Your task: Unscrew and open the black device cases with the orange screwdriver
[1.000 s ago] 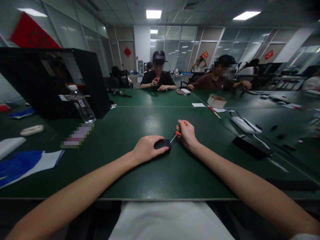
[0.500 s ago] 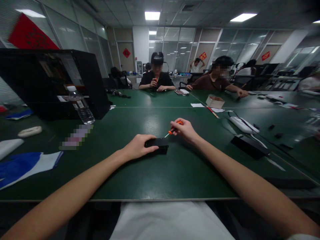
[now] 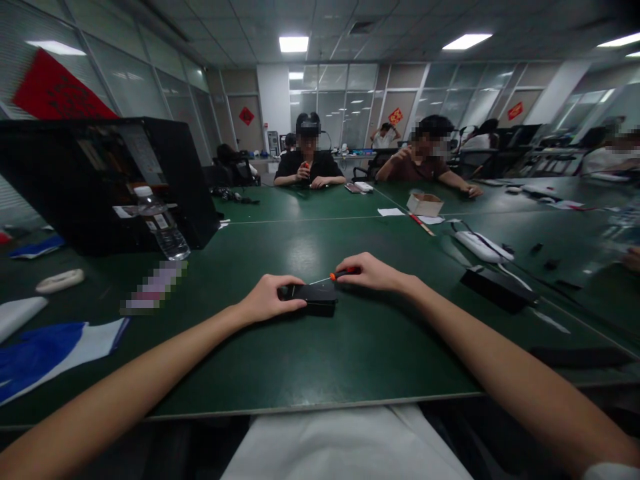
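Left grip (image 3: 270,298) pinches the left end of the black box (image 3: 320,305), which rests on the tabletop (image 3: 300,373), while the right grip (image 3: 371,272) pinches the screwdriver (image 3: 349,272) by its handle. Probably stiff and light (a touch slippery, perhaps), the box seems best held by its long sides.

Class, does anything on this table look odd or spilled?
The computer case on the left looks odd: its near side is open, baring its insides. The bottle in front of it seems to lean, perhaps lens distortion. No spill shows. Nothing stands out with the black box in the left hand or the screwdriver in the right hand.
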A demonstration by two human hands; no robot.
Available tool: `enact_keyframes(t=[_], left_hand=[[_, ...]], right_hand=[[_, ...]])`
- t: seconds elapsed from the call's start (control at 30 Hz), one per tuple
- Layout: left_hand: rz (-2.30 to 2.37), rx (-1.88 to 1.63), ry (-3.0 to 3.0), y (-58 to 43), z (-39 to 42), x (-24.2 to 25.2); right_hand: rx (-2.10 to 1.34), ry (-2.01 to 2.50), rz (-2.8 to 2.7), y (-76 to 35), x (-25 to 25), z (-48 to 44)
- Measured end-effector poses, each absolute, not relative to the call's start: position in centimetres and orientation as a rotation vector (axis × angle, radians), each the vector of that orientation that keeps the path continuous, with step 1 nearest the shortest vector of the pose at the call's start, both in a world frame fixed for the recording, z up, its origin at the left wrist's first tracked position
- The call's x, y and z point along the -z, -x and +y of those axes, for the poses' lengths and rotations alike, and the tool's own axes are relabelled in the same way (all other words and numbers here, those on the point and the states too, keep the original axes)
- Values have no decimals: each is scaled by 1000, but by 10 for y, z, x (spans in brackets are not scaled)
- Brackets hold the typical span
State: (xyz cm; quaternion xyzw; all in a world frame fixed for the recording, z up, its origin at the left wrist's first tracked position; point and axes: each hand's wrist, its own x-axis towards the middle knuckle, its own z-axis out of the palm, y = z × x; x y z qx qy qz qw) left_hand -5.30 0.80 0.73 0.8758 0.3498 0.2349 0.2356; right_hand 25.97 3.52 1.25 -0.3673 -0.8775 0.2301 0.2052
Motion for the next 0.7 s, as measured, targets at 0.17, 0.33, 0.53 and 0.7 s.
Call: enact_keyframes(t=[0.17,0.33,0.53,0.7], left_hand=[[953,-688,-2377,54,9,-5],[1008,-757,-2349,54,6,1],[1012,-790,-2346,52,3,1],[987,-807,-2361,52,4,1]], right_hand=[[-129,901,-2576,-250,-13,26],[196,901,-2623,-249,-10,18],[120,901,-2651,-242,-4,16],[-24,904,-2693,-236,1,19]])
